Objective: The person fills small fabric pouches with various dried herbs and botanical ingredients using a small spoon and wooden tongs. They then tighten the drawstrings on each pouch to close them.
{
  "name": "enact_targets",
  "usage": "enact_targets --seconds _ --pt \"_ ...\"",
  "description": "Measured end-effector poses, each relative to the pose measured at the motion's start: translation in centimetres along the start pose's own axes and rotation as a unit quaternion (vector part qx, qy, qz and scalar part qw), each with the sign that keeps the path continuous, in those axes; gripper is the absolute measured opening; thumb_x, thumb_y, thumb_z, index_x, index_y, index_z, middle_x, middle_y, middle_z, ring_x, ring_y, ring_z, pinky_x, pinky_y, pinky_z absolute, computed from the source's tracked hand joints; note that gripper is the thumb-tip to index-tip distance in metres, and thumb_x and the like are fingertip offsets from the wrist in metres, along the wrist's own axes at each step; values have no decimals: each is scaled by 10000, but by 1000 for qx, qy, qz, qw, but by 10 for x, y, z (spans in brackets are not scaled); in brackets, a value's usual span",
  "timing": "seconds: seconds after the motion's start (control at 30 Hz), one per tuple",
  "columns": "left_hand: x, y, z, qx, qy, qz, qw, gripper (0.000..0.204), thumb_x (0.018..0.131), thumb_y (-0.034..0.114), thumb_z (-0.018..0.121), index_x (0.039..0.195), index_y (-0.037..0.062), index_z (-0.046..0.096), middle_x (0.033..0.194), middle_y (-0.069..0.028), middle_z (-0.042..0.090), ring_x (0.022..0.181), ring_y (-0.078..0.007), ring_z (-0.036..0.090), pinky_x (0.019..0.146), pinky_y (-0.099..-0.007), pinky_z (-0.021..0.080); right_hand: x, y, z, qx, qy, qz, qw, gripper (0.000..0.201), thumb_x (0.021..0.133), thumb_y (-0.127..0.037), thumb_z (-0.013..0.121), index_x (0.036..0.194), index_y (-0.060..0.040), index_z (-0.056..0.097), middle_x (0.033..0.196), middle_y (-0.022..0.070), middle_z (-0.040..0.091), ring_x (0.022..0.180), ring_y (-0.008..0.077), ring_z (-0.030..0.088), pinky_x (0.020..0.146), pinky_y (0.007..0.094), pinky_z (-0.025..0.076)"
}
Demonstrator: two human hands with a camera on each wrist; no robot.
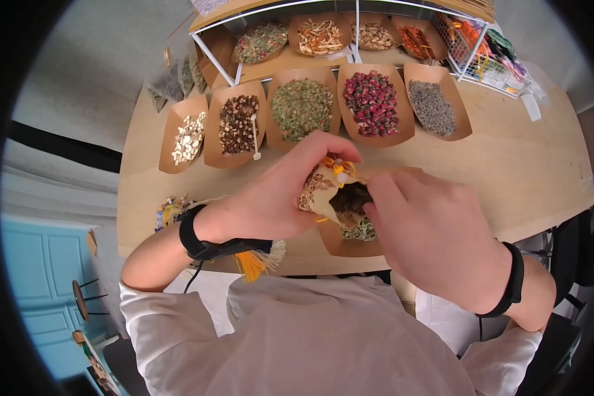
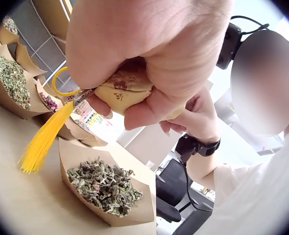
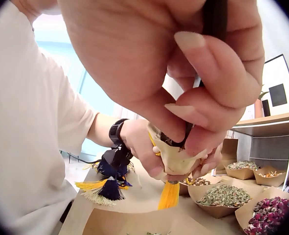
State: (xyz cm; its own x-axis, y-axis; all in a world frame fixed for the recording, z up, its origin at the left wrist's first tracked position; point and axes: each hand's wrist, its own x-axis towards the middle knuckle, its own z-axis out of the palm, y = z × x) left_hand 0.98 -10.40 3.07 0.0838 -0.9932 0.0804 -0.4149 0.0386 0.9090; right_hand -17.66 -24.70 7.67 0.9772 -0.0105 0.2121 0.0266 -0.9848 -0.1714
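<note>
My left hand (image 1: 264,201) grips a cream cloth pouch (image 1: 315,191) with a brown floral print, its mouth facing my right hand. Dark dried bits (image 1: 353,196) show inside. Orange cord and beads (image 1: 340,170) sit at the pouch's side, and a yellow tassel (image 2: 46,139) hangs from it. With curled fingers, my right hand (image 1: 435,228) holds a slim dark tool (image 3: 215,19) pointing down into the mouth; its lower end is hidden. Below both hands stands a paper tray (image 2: 129,221) of grey-green dried leaves (image 2: 105,186).
Behind, a row of paper trays holds whitish slices (image 1: 189,140), brown pieces (image 1: 234,125) with a small white spoon (image 1: 255,138), green herbs (image 1: 301,109), rosebuds (image 1: 373,105) and lavender-like buds (image 1: 432,109). A shelf (image 1: 270,63) and wire basket (image 1: 468,59) stand beyond. Tasselled items (image 3: 107,188) lie left.
</note>
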Motion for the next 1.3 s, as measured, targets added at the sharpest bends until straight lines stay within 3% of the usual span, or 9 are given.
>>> enact_targets --seconds 0.07,0.13,0.3,0.37,0.57,0.87,1.17,1.3 --pt "1 0 1 5 9 -3 1000 686 709 -150 680 1336 60 494 1286 -57 526 1216 -182 534 1080 -312 420 2 -1 4 -27 -7 -6 1000 166 843 -80 696 907 -26 553 783 89 598 733 267 652 539 382 503" --pt "1 1 1 5 16 -6 1000 674 719 -143 678 1335 60 496 1285 -61 528 1215 -184 536 1075 -312 424 5 0 8 -77 47 -51 995 163 715 -79 665 838 -8 585 668 62 596 609 185 646 488 300 495" --pt "3 0 5 35 8 -20 999 647 732 -136 665 1328 57 502 1274 -75 539 1211 -195 544 1057 -317 437 7 -1 6 -115 20 -66 991 165 697 -84 669 823 -17 587 662 45 587 608 173 643 479 294 488" --pt "4 -1 5 65 26 9 997 628 728 -140 642 1311 51 507 1255 -83 545 1205 -209 550 1050 -323 438 6 0 9 -136 14 -69 988 172 691 -84 670 828 -18 589 658 38 583 608 172 644 478 293 488" --pt "8 -1 5 74 31 -1 997 600 741 -112 672 1296 51 515 1230 -87 552 1189 -229 560 1041 -338 445 7 13 22 -96 74 -62 991 169 715 -81 673 858 -31 599 696 29 604 640 175 659 521 297 512" --pt "10 -6 5 112 21 -10 993 581 754 0 809 1266 50 538 1177 -77 545 1116 -220 569 991 -329 461 1 23 20 -56 49 -46 996 181 741 -67 660 890 -21 567 700 64 574 655 221 652 531 347 511" --pt "4 -8 0 102 23 -30 994 562 750 -13 801 1245 72 550 1177 -72 536 1137 -213 556 1001 -324 454 -13 26 12 -3 55 -38 998 169 726 -35 632 868 -22 543 719 84 583 676 276 637 562 377 512" --pt "4 -9 -2 103 18 -30 994 561 749 -33 779 1248 74 548 1184 -73 531 1143 -217 551 1011 -322 447 -24 25 7 19 52 -6 998 145 794 -41 683 868 -32 559 706 95 582 642 304 605 560 417 481"
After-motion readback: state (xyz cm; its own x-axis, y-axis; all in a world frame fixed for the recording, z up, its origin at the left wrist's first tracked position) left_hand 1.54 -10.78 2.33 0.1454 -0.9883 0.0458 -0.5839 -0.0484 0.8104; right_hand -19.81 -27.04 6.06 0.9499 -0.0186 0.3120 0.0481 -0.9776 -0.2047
